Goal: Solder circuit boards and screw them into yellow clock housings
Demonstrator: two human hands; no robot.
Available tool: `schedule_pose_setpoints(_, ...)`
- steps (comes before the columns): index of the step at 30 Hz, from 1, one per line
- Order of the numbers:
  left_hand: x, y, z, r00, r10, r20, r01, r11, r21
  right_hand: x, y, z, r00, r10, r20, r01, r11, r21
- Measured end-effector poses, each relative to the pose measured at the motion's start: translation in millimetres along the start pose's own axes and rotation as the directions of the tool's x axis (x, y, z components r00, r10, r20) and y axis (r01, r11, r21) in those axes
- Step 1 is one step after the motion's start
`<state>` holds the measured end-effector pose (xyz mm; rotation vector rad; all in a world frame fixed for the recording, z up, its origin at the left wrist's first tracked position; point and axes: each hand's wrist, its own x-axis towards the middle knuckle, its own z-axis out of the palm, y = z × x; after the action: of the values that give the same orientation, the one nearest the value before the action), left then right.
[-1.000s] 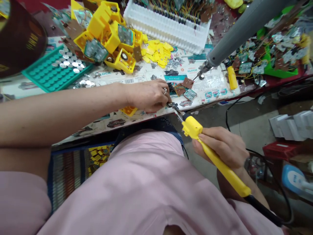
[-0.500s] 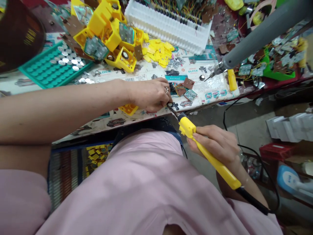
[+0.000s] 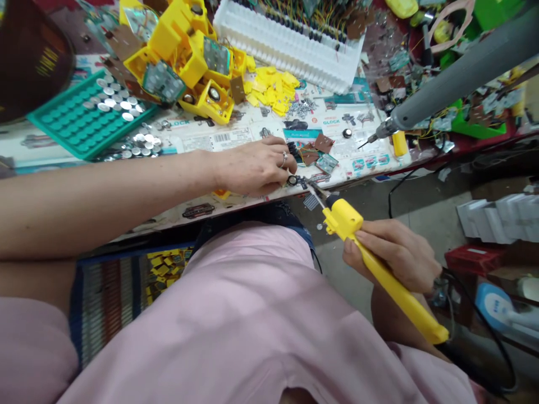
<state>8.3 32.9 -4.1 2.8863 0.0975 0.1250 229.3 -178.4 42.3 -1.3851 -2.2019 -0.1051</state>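
My right hand (image 3: 398,252) is closed around the yellow handle of a soldering gun (image 3: 349,216). Its metal tip points up and left over the table's front edge, a little apart from a small round black-rimmed part (image 3: 292,180). That round part lies at the fingertips of my left hand (image 3: 256,167), whose fingers are bent and close together. The palm and thumb hide what they grip. Just beyond those fingers are brown board pieces (image 3: 324,142), thin wires and a grey-green circuit board (image 3: 327,164).
A grey electric screwdriver (image 3: 446,87) reaches in from the upper right. Behind are a white foam tray (image 3: 286,47), yellow housings (image 3: 181,50), a yellow pile of small pieces (image 3: 273,90) and a green tray (image 3: 80,120) beside silver button cells (image 3: 143,145).
My right hand has drawn the soldering gun back, right and down, and its tip has left the round part. My left hand's fingers have loosened slightly near the same place.
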Motion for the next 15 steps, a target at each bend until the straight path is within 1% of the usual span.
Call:
schedule_pose_setpoints(2, -0.7, 0.6, 0.0, 1.000, 0.012, 0.008, -0.012, 1.000, -0.011, -1.6, 0.0, 3.8, 0.999, -0.046, -0.009, 0.046, 0.998, 0.033)
schedule_pose_setpoints(5, -0.1, 0.4, 0.7, 0.998, 0.028, 0.060, -0.026, 0.999, -0.028, -0.6, 0.7, 12.3, 0.990, -0.123, -0.062, 0.127, 0.991, 0.051)
schedule_pose_setpoints(9, 2.3, 0.1, 0.2, 0.995, 0.023, 0.100, -0.021, 0.999, -0.026, 5.7, -0.6, 17.0, 0.983, -0.164, -0.078, 0.167, 0.986, 0.028)
schedule_pose_setpoints(11, 2.9, 0.1, -0.1, 0.995, 0.025, 0.097, -0.023, 0.999, -0.028, 9.2, -1.9, 15.7, 0.984, -0.164, -0.064, 0.164, 0.986, 0.000)
schedule_pose_setpoints(15, 3.0, 0.6, 2.1, 0.997, 0.036, 0.069, -0.033, 0.998, -0.047, 14.0, -2.2, 11.2, 0.983, -0.184, 0.008, 0.184, 0.983, -0.018)
